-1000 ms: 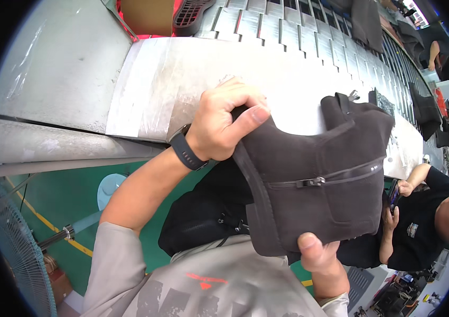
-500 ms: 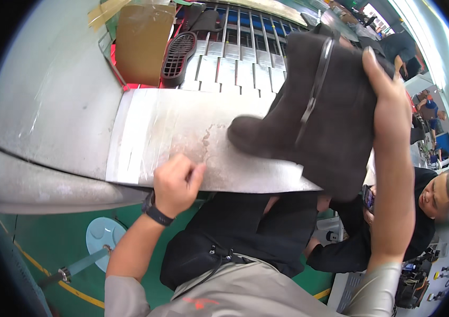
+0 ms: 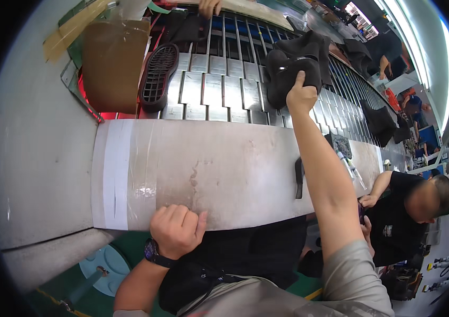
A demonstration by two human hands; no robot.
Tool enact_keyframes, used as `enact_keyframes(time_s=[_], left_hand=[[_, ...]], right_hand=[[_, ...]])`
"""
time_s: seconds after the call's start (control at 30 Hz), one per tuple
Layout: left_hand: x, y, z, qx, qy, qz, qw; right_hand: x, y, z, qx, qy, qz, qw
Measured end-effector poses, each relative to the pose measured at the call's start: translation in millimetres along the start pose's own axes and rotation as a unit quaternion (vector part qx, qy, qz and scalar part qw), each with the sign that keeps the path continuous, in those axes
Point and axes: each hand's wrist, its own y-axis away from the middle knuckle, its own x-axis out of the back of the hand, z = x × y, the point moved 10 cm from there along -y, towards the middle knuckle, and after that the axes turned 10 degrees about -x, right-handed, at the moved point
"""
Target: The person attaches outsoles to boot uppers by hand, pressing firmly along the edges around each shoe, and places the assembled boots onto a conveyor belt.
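Observation:
My right arm reaches out over the slatted metal conveyor (image 3: pixel 212 90). At its end my right hand (image 3: pixel 302 98) grips a dark boot (image 3: pixel 282 79), the thumb lying along it and the other fingers partly hidden. Behind that boot lies another dark boot (image 3: pixel 309 48), close against it. My left hand (image 3: pixel 178 228), with a dark watch at the wrist, is curled into a loose fist holding nothing. It rests by the near edge of the pale worktop (image 3: pixel 224 169).
At the far left of the conveyor lies a black sole (image 3: pixel 159 76) beside a brown cardboard panel (image 3: pixel 113 66). A black-handled tool (image 3: pixel 299 178) and pens (image 3: pixel 352 169) are near my right forearm. A person in black (image 3: pixel 404 216) is at the right. More boots (image 3: pixel 380 122) lie farther along.
My right hand has carried the boot away from me, from above the worktop to the conveyor. My left hand stays curled near the worktop's edge. Another person's hand now shows at the far side.

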Motion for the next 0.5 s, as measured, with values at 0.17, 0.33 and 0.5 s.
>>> enact_keyframes(time_s=[0.17, 0.33, 0.5], left_hand=[[-9.1, -3.2, 7.1, -0.026, -0.008, -0.005, 1.0], [-8.9, 8.4, 2.9, 0.008, -0.025, -0.017, 1.0], [-13.3, 7.5, 3.0, 0.032, -0.052, -0.003, 0.998]], right_hand=[[18.4, -4.4, -12.5, 0.162, 0.039, -0.061, 0.984], [76.2, 85.6, 22.9, 0.201, 0.003, -0.167, 0.965], [155.3, 149.6, 82.5, 0.289, -0.013, -0.117, 0.95]])
